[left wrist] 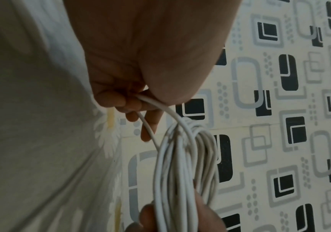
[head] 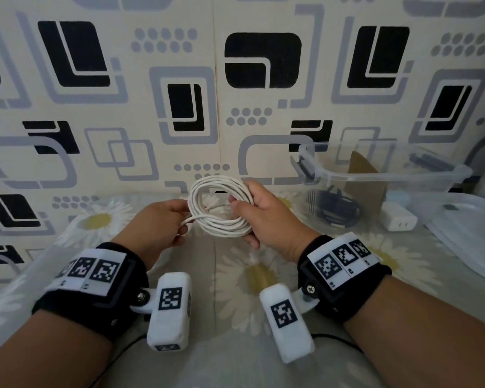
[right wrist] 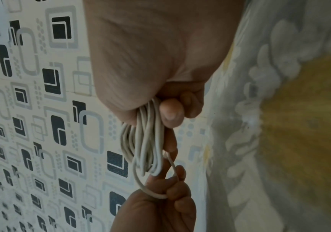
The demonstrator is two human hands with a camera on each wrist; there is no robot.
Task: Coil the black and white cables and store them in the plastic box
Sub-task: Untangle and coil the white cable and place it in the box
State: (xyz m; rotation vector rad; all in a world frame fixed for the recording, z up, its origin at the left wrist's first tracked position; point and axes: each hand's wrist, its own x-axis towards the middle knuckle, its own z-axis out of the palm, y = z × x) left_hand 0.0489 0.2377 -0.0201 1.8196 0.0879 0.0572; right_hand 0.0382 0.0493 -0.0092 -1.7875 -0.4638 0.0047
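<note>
Two hands hold a round coil of thin white cable [head: 220, 210] above a daisy-print bedsheet [head: 235, 275]. The right hand [head: 266, 217] grips the coil's right side; the left hand [head: 163, 222] pinches its loose end. Farther right, a clear plastic box [head: 375, 175] contains a coiled black cable [head: 336, 211].

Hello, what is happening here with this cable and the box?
A person is coiling the white cable. The right hand grips the coiled loops, while the left hand pinches the loose end beside the coil. The black cable already lies inside the clear plastic box to the right. The white coil is not yet in the box.
</note>
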